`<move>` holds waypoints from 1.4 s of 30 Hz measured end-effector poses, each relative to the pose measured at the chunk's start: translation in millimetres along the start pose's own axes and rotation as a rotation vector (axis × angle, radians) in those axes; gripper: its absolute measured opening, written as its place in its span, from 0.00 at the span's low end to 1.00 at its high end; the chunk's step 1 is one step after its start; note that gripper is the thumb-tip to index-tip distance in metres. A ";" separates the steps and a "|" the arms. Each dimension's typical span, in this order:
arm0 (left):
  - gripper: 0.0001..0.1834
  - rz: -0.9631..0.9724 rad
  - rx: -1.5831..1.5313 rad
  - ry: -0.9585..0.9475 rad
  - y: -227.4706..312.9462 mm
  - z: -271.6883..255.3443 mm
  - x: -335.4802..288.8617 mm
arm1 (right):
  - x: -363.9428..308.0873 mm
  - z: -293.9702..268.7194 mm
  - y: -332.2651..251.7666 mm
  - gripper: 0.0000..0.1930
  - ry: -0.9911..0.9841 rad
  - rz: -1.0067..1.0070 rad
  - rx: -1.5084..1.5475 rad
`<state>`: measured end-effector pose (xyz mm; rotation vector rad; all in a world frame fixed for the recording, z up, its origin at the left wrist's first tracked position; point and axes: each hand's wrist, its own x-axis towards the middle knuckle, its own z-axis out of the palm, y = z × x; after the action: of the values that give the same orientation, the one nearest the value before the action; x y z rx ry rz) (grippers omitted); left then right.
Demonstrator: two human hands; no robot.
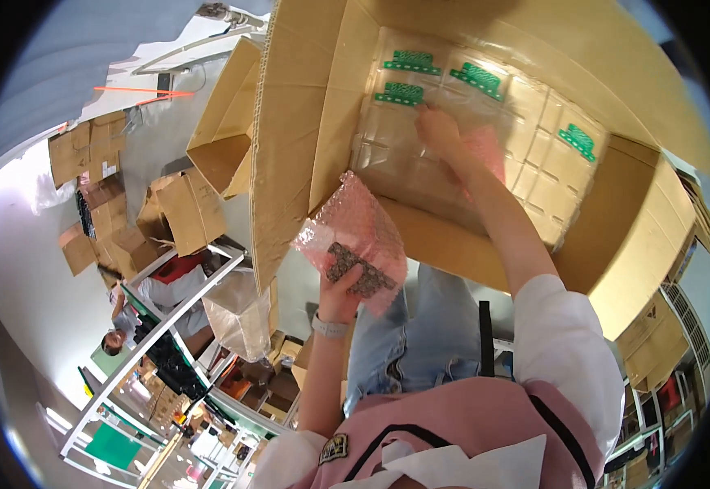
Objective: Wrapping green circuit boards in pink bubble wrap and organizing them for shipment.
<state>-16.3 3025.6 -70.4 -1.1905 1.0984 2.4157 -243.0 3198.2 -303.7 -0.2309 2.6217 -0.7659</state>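
My left hand [339, 295] is closed around a dark grey, speckled flat piece [361, 271] and a pink bubble-wrap bag [365, 218], left of and below the tray. It cannot be made out whether the piece is inside the bag. Inside a large cardboard box [294, 106], my right hand [438, 130] has its fingertips pinched at the right end of a green circuit board [401, 94]. Further green boards [476, 80] stand in a clear plastic compartment tray [526, 106] in the box. Another pink bubble-wrap piece [484, 153] lies on the tray, partly behind my right forearm.
Open cardboard boxes [180, 210] stand on the left, and an opened carton [226, 134] adjoins the large box. A clear plastic bag [241, 314] and a white metal frame [155, 332] are lower left. Another person [116, 336] is beyond the frame. Cartons [657, 338] and shelving stand at right.
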 end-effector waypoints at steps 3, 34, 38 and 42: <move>0.30 0.017 -0.084 0.040 -9.5 15.5 15.5 | 58.4 42.1 13.9 0.19 0.304 -0.186 -0.301; 0.26 -0.165 -0.149 -0.311 7.2 78.9 62.5 | -174.5 -122.0 -92.8 0.29 -0.108 -0.070 1.020; 0.21 0.047 0.132 -0.194 -2.5 73.2 67.7 | -182.6 -128.6 -105.2 0.31 0.014 -0.036 0.607; 0.21 0.033 0.137 -0.081 13.8 70.4 57.3 | -168.4 -127.3 -94.4 0.35 0.187 0.008 0.538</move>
<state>-101.1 3059.7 -79.2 -1.0306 1.2450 2.3478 -139.2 3224.9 -98.8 0.0077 2.4607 -1.5081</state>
